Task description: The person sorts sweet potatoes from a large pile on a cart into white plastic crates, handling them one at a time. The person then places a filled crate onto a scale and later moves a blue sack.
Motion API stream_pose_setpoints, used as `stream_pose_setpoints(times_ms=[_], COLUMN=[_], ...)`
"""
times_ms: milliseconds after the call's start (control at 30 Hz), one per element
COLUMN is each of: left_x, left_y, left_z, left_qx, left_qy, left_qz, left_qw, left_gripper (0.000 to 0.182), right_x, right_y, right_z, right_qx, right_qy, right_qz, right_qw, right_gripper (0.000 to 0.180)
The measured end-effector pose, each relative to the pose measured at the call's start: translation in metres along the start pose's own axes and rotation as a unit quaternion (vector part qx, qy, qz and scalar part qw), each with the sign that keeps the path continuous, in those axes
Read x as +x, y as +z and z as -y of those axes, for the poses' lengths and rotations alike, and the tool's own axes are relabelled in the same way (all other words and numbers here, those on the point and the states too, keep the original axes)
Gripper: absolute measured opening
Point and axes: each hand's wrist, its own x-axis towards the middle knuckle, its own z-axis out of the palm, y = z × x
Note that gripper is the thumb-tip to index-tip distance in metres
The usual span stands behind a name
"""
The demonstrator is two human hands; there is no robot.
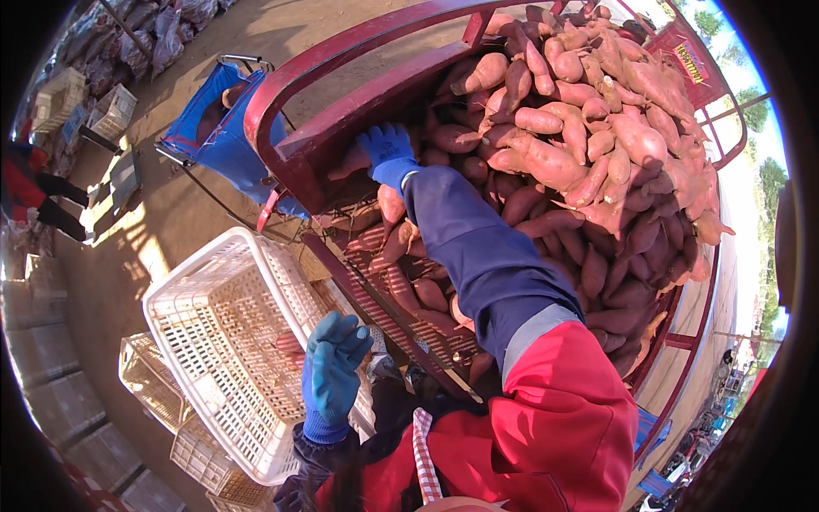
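My right hand (387, 150), in a blue knit work glove, reaches into the corner of a red metal cart bed (365, 96). Its fingers lie at a sweet potato (350, 163) beside the side wall; whether they grip it cannot be told. My left hand (333, 365), in a coated blue glove, is raised over the near edge of a white plastic crate (230, 333), palm up with slightly curled fingers and nothing in it. One or more sweet potatoes (291, 345) show by the crate's side, partly behind that hand. A large heap of sweet potatoes (576, 147) fills the cart to the right.
A blue fabric bin on a metal frame (237, 147) stands beyond the cart's corner. Several plastic crates (205, 454) sit below the white one. Another person (32, 185) stands at the far left near a platform scale (125, 179). Filled bags (134, 51) are piled at the upper left.
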Motion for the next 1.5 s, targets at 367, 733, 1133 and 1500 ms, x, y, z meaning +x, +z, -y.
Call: stream_pose_setpoints(times_ms=[367, 733, 1133, 1500], left_x=[0.089, 0.163, 0.145, 0.051], left_y=[0.061, -0.017, 0.007, -0.012], left_z=[-0.018, -0.170, -0.086, 0.077], left_qx=[0.440, -0.162, -0.007, -0.057], left_qy=[0.252, 0.200, 0.067, -0.176], left_qz=[-0.011, 0.061, 0.035, -0.085], left_qw=[0.862, 0.964, 0.997, 0.979], left_gripper=[0.098, 0.065, 0.044, 0.048], right_x=[-0.160, -0.280, -0.308, -0.096], right_y=[-0.204, -0.187, -0.104, -0.021], right_z=[0.059, 0.045, -0.037, -0.007], right_qx=[0.814, 0.691, 0.558, -0.030], right_qy=[0.077, 0.109, 0.276, -0.097], right_qz=[0.117, 0.110, 0.084, 0.116], right_qw=[0.563, 0.706, 0.778, 0.988], right_gripper=[0.073, 0.045, 0.044, 0.047])
